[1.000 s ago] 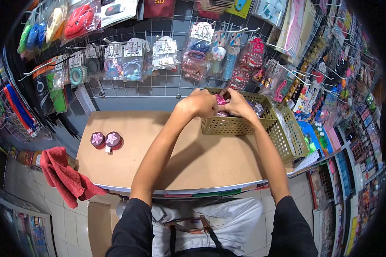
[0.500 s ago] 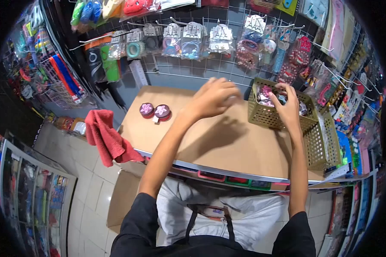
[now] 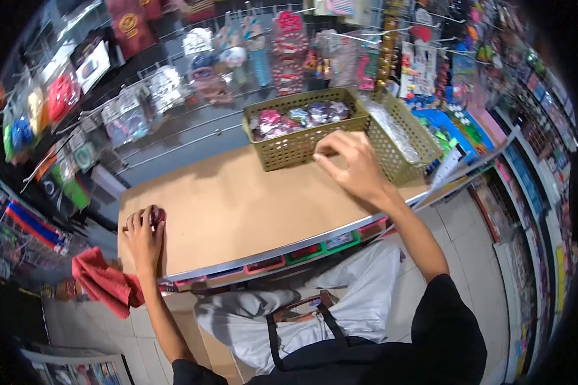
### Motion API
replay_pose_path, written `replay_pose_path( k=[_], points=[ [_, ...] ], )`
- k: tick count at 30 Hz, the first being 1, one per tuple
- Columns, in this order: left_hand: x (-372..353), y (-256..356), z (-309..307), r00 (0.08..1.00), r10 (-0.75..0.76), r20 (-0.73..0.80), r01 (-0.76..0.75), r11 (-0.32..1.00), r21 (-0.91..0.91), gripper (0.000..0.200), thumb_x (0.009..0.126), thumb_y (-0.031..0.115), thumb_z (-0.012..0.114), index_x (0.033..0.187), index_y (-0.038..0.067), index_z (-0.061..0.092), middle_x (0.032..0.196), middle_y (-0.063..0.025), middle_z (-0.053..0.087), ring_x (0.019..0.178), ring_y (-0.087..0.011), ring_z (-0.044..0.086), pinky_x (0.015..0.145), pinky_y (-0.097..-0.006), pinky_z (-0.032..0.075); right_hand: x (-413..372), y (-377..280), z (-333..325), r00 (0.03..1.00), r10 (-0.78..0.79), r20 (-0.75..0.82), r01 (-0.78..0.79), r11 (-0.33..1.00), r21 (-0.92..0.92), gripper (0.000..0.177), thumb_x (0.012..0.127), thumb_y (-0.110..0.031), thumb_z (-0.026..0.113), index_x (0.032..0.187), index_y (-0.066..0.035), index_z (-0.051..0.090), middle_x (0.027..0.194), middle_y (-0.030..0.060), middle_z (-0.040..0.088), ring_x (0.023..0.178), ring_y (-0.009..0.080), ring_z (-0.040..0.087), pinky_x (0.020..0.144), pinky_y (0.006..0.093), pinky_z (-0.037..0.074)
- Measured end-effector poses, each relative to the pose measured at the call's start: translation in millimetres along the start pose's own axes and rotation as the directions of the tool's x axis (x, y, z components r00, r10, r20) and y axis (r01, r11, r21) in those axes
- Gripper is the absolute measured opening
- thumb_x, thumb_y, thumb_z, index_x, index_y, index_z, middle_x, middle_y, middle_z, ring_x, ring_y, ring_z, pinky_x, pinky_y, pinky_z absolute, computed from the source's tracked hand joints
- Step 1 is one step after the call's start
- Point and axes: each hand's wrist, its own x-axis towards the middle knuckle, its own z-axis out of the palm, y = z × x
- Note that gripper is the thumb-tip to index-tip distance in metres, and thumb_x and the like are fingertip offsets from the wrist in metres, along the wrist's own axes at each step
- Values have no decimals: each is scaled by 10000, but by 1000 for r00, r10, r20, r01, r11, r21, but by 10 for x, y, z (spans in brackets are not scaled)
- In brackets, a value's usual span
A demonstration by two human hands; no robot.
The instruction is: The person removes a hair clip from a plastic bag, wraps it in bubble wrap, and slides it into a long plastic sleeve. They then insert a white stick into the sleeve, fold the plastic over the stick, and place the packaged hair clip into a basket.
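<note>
My left hand (image 3: 143,239) is at the left end of the brown table, its fingers closed around a dark red round item (image 3: 157,218) resting on the tabletop. The hand hides part of it and whatever lies beneath. In front of an olive perforated basket (image 3: 315,138) is my right hand (image 3: 356,165), palm down, thumb and forefinger curved and apart with nothing visible between them. Inside the basket lie several small wrapped pieces, pink (image 3: 270,118) and dark purple (image 3: 319,113).
A second olive basket (image 3: 424,138) with clear plastic inside stands at the right. A red cloth (image 3: 106,282) hangs at the table's left corner. Packaged accessories hang from the wall rack behind. The brown table (image 3: 237,199) has a metal front edge.
The view has turned to the right. My left hand has moved from above the middle of the table down onto the round item at the left. My right hand has come out of the basket.
</note>
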Motion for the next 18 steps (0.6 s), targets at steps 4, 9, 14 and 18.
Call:
replay_pose_path(
  k=[4,9,14,18],
  points=[
    [65,-26,111,996,90,-24,-86,985,150,442,908,342,601,1262,84,539,1202,-113,575,1166,-287,484,1014,-480,305,89,387,-559,966,225,-124,-215,972,92,156,849,-171,656,925,-35,657,807,114,677,734,269,654,710,367,497],
    [136,-42,110,1000,-11,5,10,994,113,366,968,308,516,1213,39,558,1136,-135,618,1097,-288,534,987,-446,330,220,1312,-963,874,486,2,-474,852,-223,248,820,-229,700,899,4,671,759,175,673,763,305,678,710,395,519],
    [166,-34,134,996,-62,-65,67,994,86,338,1000,276,455,1150,-1,577,1097,-166,628,1021,-315,565,928,-444,362,91,2084,-612,813,574,96,-486,760,-432,308,778,-289,745,826,10,693,749,185,680,800,329,679,739,427,516],
    [220,171,36,987,-85,-134,78,995,-54,307,999,235,460,1125,-23,570,1078,-204,619,1002,-350,553,894,-458,376,89,2100,-540,768,618,169,-514,752,-414,344,748,-331,768,800,2,697,794,202,688,857,331,679,772,438,517]
  ],
)
